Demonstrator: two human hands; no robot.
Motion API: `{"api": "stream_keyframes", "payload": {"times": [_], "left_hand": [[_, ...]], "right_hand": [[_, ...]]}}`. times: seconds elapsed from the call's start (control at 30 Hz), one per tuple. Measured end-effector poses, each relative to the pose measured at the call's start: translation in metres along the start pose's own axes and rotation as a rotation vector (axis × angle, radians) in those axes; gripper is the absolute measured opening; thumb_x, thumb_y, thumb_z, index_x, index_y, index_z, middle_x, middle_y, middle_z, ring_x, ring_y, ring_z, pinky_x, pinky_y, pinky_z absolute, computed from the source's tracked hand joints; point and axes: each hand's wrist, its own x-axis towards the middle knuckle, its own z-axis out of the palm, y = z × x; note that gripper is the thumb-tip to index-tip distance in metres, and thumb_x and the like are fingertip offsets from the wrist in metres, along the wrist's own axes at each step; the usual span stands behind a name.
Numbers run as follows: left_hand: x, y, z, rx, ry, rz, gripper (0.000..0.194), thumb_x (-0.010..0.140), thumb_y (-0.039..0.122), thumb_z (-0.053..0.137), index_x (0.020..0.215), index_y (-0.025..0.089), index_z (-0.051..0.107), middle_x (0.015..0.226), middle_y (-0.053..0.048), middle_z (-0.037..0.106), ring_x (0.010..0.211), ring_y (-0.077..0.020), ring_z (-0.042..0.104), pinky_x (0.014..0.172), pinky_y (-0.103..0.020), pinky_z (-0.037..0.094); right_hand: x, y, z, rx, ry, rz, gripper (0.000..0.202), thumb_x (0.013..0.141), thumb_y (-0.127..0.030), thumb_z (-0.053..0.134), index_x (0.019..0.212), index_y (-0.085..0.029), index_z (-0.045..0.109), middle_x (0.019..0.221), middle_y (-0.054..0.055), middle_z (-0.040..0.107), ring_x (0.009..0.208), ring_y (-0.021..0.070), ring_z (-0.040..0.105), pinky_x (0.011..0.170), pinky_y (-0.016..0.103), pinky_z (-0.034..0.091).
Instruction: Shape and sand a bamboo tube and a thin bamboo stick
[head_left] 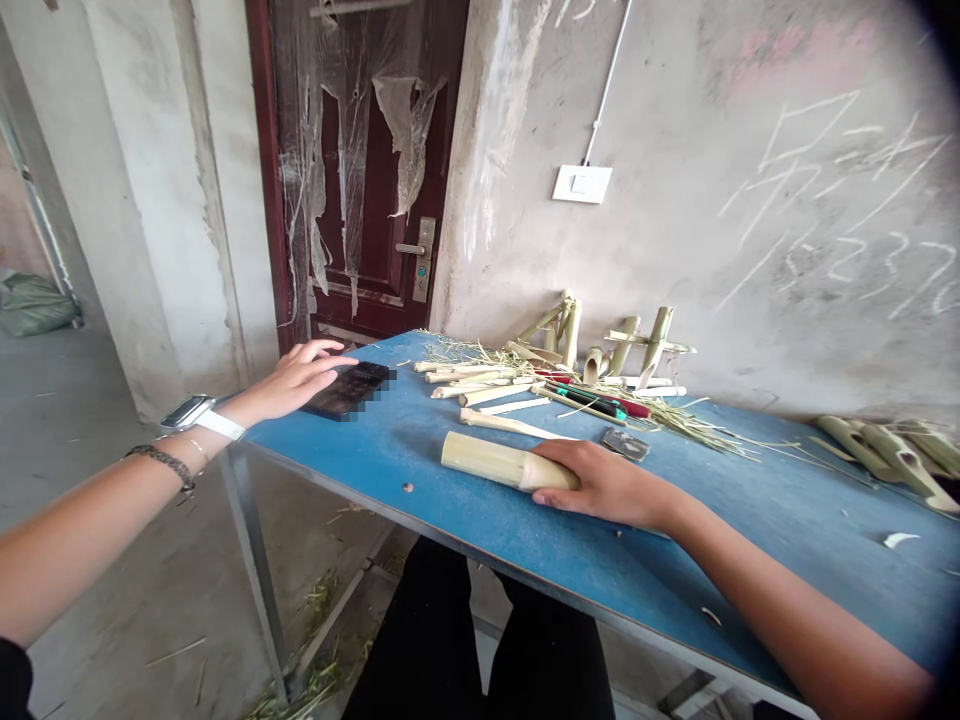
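My left hand [304, 377] hovers at the left end of the table with its fingers stretched out, over a dark phone-like slab [351, 390] that is partly blurred out. I cannot tell whether the fingertips touch it. Near the front edge lies a thick pale bamboo tube [484, 460], on its side. Around the tube's right part my right hand [592, 482] is wrapped, thumb in front and fingers over the top; the tube's far right end is hidden under the palm. Just behind this hand sits a small dark flat piece [625, 445].
Thin bamboo sticks [472, 385], shavings and tools with red and green handles [600, 400] lie along the back of the blue table [420, 500]. Bamboo assemblies [652, 345] stand by the wall. More cut bamboo pieces [885, 450] rest at the right. A door [360, 200] is behind.
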Motion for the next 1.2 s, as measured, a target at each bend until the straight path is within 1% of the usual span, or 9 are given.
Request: {"api": "stream_keyframes", "payload": {"times": [0.1,0.23,0.33,0.4,0.5,0.57,0.7,0.93,1.2], "left_hand": [[0.000,-0.003,0.003,0.012,0.058,-0.071,0.045,0.092,0.042,0.020,0.120,0.026,0.052,0.127,-0.004,0.037,0.116,-0.0219,0.033,0.102,-0.041,0.022],[0.002,-0.007,0.006,0.013,0.131,-0.129,0.049,0.091,0.043,0.017,0.114,0.022,0.055,0.121,-0.006,0.040,0.114,-0.0229,0.036,0.103,-0.041,0.022],[0.003,-0.009,0.007,-0.013,0.144,-0.161,0.050,0.090,0.045,0.016,0.114,0.022,0.053,0.118,-0.007,0.043,0.114,-0.0228,0.037,0.103,-0.040,0.023],[0.003,-0.008,0.006,-0.042,0.148,-0.179,0.049,0.090,0.046,0.017,0.110,0.022,0.055,0.116,-0.007,0.043,0.114,-0.0223,0.038,0.103,-0.040,0.023],[0.003,-0.006,0.003,-0.088,0.161,-0.175,0.051,0.091,0.045,0.016,0.095,0.019,0.060,0.115,-0.007,0.043,0.113,-0.0219,0.038,0.103,-0.039,0.023],[0.002,-0.004,0.002,-0.115,0.162,-0.156,0.051,0.091,0.044,0.017,0.089,0.018,0.061,0.115,-0.006,0.044,0.113,-0.0213,0.038,0.103,-0.039,0.023],[0.003,-0.002,0.001,-0.146,0.165,-0.156,0.048,0.091,0.042,0.018,0.087,0.017,0.059,0.114,-0.006,0.044,0.112,-0.0196,0.038,0.104,-0.037,0.022],[0.002,0.002,-0.003,-0.177,0.156,-0.167,0.047,0.092,0.038,0.018,0.076,0.015,0.056,0.110,-0.007,0.046,0.108,-0.0175,0.038,0.103,-0.033,0.024],[0.002,0.001,-0.002,-0.198,0.180,-0.171,0.044,0.092,0.036,0.020,0.077,0.014,0.056,0.107,-0.006,0.047,0.106,-0.0175,0.039,0.101,-0.030,0.026]], "right_hand": [[0.000,0.000,0.000,0.002,-0.002,-0.001,0.038,0.079,-0.047,0.051,0.104,-0.020,0.056,0.095,0.006,0.061,0.083,0.0200,0.055,0.070,0.029,0.040],[0.000,0.000,0.000,0.002,-0.006,-0.002,0.039,0.079,-0.048,0.051,0.104,-0.019,0.056,0.094,0.006,0.060,0.083,0.0200,0.055,0.071,0.029,0.040],[0.000,-0.001,-0.001,0.001,-0.004,-0.003,0.038,0.078,-0.047,0.051,0.104,-0.019,0.056,0.095,0.006,0.060,0.084,0.0204,0.055,0.071,0.029,0.040],[-0.001,-0.001,-0.001,0.000,-0.002,-0.002,0.038,0.078,-0.047,0.051,0.104,-0.019,0.056,0.095,0.006,0.061,0.084,0.0205,0.055,0.071,0.029,0.040],[0.000,-0.001,-0.001,0.003,-0.004,-0.005,0.038,0.078,-0.047,0.051,0.104,-0.019,0.057,0.095,0.006,0.061,0.083,0.0205,0.055,0.071,0.029,0.040],[0.000,-0.001,-0.001,0.008,-0.005,-0.006,0.039,0.078,-0.048,0.051,0.103,-0.019,0.057,0.095,0.006,0.061,0.084,0.0205,0.055,0.071,0.029,0.040],[0.000,-0.001,-0.001,0.006,-0.004,-0.004,0.039,0.079,-0.048,0.051,0.104,-0.019,0.057,0.095,0.006,0.061,0.084,0.0205,0.055,0.071,0.029,0.041],[-0.001,-0.003,-0.002,0.002,-0.002,-0.008,0.039,0.079,-0.047,0.051,0.103,-0.018,0.057,0.094,0.006,0.061,0.083,0.0205,0.055,0.071,0.029,0.041],[0.000,-0.002,-0.002,0.009,-0.003,-0.007,0.038,0.078,-0.047,0.052,0.103,-0.019,0.057,0.095,0.007,0.061,0.084,0.0210,0.055,0.072,0.030,0.042]]}}
